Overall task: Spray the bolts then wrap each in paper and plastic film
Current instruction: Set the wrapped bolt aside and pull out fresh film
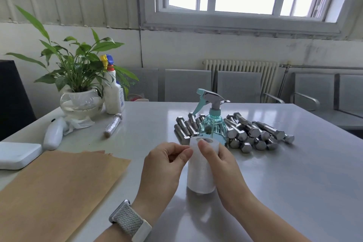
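A white roll of plastic film (199, 171) stands upright just above the grey table (284, 182) in front of me. My right hand (222, 167) grips the roll from its right side, thumb near the top rim. My left hand (167, 161) pinches at the film's edge on the roll's upper left. Behind the roll stands a teal spray bottle (213, 125) in front of a pile of several steel hex bolts (253, 133). Sheets of brown paper (59, 188) lie at the left front. One wrapped bolt (113, 125) lies further back on the left.
A potted plant in a glass bowl (81, 102) and a white spray bottle (114, 94) stand at the back left. A white handheld device (54, 133), crumpled tissue and a white box (17, 154) lie at the left edge. Metal chairs and a radiator stand behind the table.
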